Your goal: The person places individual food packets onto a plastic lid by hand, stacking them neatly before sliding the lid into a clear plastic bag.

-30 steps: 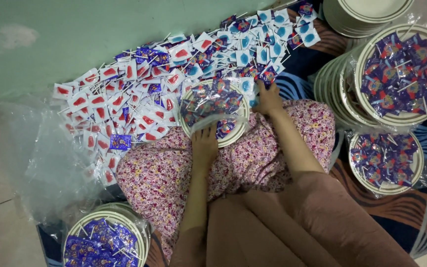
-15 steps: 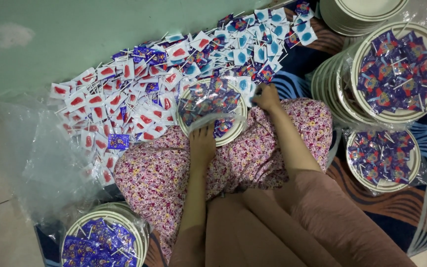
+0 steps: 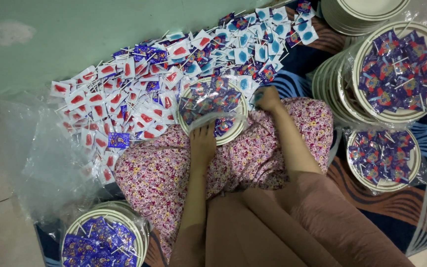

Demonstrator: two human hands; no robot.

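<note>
A cream plate [image 3: 188, 122] heaped with purple-wrapped lollipops rests on my floral-skirted lap [image 3: 253, 158], with clear plastic film [image 3: 208, 96] stretched over it. My left hand [image 3: 203, 143] grips the plate's near rim, fingers on the bunched film. My right hand [image 3: 268, 99] is closed on the film at the plate's right edge. Beyond the plate, many loose lollipops lie on the floor in red-and-white wrappers [image 3: 105, 99] and in blue ones [image 3: 268, 29].
A stack of film-wrapped filled plates [image 3: 396, 69] stands at the right, with a single wrapped one [image 3: 384, 158] below it. A stack of empty plates [image 3: 362, 12] is at the top right. Another filled stack [image 3: 102, 237] sits bottom left beside crumpled clear plastic [image 3: 35, 163].
Both hands stay almost where they were. The film over the plate on my lap has shifted slightly.
</note>
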